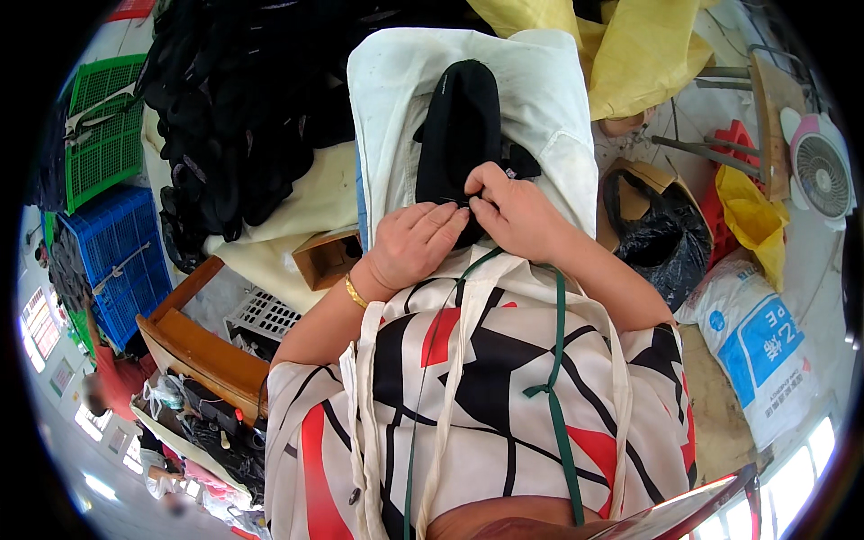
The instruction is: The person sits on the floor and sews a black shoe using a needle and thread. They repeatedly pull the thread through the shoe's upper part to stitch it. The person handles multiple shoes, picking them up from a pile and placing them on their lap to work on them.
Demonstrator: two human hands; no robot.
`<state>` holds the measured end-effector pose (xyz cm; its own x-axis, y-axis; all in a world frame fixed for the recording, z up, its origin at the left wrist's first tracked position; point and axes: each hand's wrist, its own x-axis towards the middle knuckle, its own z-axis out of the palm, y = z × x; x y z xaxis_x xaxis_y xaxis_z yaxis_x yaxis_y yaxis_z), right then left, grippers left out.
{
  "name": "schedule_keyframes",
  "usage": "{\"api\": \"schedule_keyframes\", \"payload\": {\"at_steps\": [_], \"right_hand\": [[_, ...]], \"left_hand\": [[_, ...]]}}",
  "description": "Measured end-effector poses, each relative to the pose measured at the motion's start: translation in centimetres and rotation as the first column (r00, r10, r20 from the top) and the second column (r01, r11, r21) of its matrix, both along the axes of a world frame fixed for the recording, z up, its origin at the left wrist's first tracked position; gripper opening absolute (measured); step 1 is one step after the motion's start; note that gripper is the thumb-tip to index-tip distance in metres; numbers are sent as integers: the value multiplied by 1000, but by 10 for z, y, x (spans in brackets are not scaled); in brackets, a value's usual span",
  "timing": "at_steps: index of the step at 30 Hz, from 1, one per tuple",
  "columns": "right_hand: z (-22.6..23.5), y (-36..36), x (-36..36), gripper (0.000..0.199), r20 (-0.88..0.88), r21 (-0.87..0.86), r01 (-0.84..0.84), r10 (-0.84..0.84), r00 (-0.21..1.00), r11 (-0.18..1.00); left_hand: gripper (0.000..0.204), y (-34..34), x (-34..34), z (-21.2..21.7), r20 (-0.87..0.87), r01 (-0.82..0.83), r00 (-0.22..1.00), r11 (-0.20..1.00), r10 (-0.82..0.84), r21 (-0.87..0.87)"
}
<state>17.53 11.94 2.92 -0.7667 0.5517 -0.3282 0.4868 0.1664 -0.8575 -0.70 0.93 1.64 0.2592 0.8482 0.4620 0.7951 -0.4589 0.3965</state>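
A black cloth shoe [457,135] lies lengthwise on a white cloth [549,99] in front of my body, its opening facing up. My left hand [416,236] grips the shoe's near end, fingers pressed together along its edge. From the other side my right hand [517,211] meets it there, thumb and forefinger pinched at the same edge. Whatever sits in that pinch is too small to make out. Another dark piece [522,162] shows beside the shoe, partly covered by it and by my right hand.
A large heap of black shoes [229,108] lies at the far left, near green [105,126] and blue crates [117,261]. At the right are a box with a black plastic bag [661,238], a white sack [751,346] and a fan [821,168]. People work at the far left.
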Motion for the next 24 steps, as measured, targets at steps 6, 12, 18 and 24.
{"api": "schedule_keyframes", "payload": {"at_steps": [6, 12, 18, 24], "right_hand": [[6, 19, -10, 13, -2, 195, -115, 117, 993, 974], [11, 36, -24, 13, -40, 200, -265, 278, 960, 943], [-27, 35, -29, 16, -299, -90, -196, 161, 940, 976], [-29, 31, -17, 21, -172, -905, 144, -653, 738, 401]], "left_hand": [[25, 3, 2, 5, -30, -8, 1000, 999, 10, 40], [26, 8, 1, 15, -91, 17, 996, 992, -6, 127], [27, 11, -12, 6, -122, 0, 992, 987, 19, 160], [24, 21, -7, 9, 179, -84, 977, 977, 120, -196]]}}
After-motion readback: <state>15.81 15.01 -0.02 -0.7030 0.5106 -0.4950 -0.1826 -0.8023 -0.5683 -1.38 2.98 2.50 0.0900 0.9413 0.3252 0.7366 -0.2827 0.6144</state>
